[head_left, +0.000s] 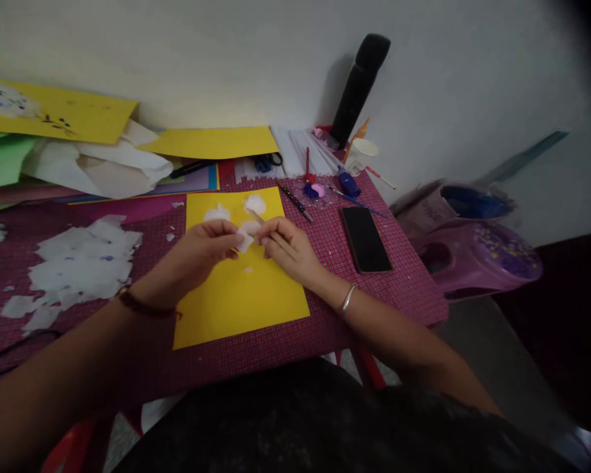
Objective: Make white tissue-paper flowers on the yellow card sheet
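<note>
Dark garment (325, 420); left hand (201, 253), right hand (288, 249) pinch scrap (245, 240).

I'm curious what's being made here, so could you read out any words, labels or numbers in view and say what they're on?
Nothing here can be read for certain.
On the grey packet beside the purple stool: dark print, too blurred to read.
On the phone: screen dark, no text.
On the white paper piece held between the left hand and right hand: no writing.
</note>
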`<action>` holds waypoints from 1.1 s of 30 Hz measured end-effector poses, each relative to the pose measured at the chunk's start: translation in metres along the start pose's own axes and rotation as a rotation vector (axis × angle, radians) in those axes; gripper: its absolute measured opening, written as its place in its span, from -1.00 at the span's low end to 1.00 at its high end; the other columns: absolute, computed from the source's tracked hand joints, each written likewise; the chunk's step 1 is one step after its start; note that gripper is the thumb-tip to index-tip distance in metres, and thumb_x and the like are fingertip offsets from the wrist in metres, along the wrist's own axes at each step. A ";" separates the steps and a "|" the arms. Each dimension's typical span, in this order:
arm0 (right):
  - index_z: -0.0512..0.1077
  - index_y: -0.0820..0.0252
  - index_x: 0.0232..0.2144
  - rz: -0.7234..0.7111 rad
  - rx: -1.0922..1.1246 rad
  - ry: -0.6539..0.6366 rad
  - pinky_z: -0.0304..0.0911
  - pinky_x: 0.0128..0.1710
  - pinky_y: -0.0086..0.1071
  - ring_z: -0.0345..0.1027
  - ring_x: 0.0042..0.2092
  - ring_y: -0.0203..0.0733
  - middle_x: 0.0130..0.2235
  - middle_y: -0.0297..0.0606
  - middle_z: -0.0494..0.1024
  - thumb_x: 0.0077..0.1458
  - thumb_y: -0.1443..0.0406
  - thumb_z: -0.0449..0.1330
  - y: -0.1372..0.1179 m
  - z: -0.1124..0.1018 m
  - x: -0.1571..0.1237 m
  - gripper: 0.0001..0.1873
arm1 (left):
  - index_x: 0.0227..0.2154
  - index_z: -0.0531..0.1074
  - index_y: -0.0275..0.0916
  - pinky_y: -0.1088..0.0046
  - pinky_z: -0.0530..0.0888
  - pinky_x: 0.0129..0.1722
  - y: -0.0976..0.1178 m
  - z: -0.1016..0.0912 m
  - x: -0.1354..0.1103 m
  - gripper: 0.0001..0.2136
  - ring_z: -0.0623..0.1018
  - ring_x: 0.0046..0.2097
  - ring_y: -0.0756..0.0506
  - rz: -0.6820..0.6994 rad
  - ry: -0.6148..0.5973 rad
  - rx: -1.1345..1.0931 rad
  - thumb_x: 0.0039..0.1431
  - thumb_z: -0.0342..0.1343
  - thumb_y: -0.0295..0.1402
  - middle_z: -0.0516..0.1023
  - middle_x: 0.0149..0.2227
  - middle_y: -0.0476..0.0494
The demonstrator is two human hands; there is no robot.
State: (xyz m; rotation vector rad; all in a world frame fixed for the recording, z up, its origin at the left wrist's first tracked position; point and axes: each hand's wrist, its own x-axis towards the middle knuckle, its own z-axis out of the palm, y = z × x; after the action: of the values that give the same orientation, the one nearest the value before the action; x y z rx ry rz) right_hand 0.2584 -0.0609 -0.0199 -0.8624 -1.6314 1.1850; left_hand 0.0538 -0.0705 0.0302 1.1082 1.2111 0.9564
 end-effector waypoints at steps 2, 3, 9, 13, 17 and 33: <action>0.47 0.10 -0.07 -0.005 0.074 0.055 0.34 -0.36 -0.40 0.38 -0.38 -0.33 -0.26 -0.33 0.58 0.38 0.00 0.17 0.000 -0.009 0.005 -0.67 | -0.51 0.53 -0.22 0.53 0.40 -0.40 0.013 -0.010 0.010 -0.84 0.45 -0.41 0.04 0.093 0.082 0.030 -0.10 0.42 -0.37 0.58 -0.42 -0.03; 0.50 0.11 -0.06 -0.004 0.094 0.079 0.33 -0.39 -0.41 0.36 -0.42 -0.34 -0.30 -0.34 0.57 0.41 -0.06 0.12 0.000 -0.014 0.007 -0.59 | -0.51 0.52 -0.24 0.53 0.41 -0.36 0.018 -0.016 0.016 -0.84 0.47 -0.38 0.05 0.132 0.107 0.038 -0.10 0.42 -0.39 0.61 -0.35 -0.05; 0.54 0.17 -0.32 0.041 0.073 0.080 0.29 -0.47 -0.44 0.31 -0.46 -0.38 -0.39 -0.34 0.51 0.37 -0.08 0.20 0.007 -0.027 0.014 -0.54 | -0.53 0.49 -0.22 0.51 0.39 -0.40 -0.006 -0.034 0.046 -0.82 0.46 -0.42 0.03 0.112 0.119 -0.046 -0.18 0.41 -0.40 0.57 -0.45 -0.02; 0.51 0.16 -0.31 0.123 0.054 0.081 0.33 -0.44 -0.45 0.36 -0.39 -0.35 -0.33 -0.33 0.52 0.36 0.08 0.26 0.014 -0.023 0.016 -0.71 | -0.51 0.45 -0.20 0.51 0.35 -0.47 -0.028 -0.036 0.053 -0.81 0.42 -0.49 0.04 0.110 0.110 -0.123 -0.14 0.39 -0.43 0.52 -0.54 0.03; 0.46 0.14 -0.29 0.161 0.046 0.110 0.32 -0.44 -0.46 0.33 -0.43 -0.36 -0.38 -0.39 0.49 0.40 0.11 0.23 0.019 -0.023 0.017 -0.73 | -0.44 0.50 -0.23 0.56 0.39 -0.44 -0.027 -0.036 0.051 -0.85 0.47 -0.46 0.06 0.106 0.105 -0.167 -0.03 0.38 -0.46 0.55 -0.49 0.03; 0.41 0.11 -0.26 0.093 0.024 0.128 0.32 -0.43 -0.47 0.33 -0.44 -0.37 -0.42 -0.42 0.46 0.46 -0.02 0.17 0.021 -0.022 0.016 -0.64 | -0.52 0.48 -0.26 0.60 0.43 -0.50 -0.023 -0.036 0.052 -0.76 0.48 -0.54 0.08 0.038 0.157 -0.173 -0.19 0.46 -0.53 0.53 -0.56 0.05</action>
State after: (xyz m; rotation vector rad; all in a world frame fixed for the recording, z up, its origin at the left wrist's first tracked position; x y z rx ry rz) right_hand 0.2747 -0.0333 -0.0331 -0.9873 -1.4853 1.1860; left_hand 0.0247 -0.0203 -0.0040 0.9357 1.2110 1.1729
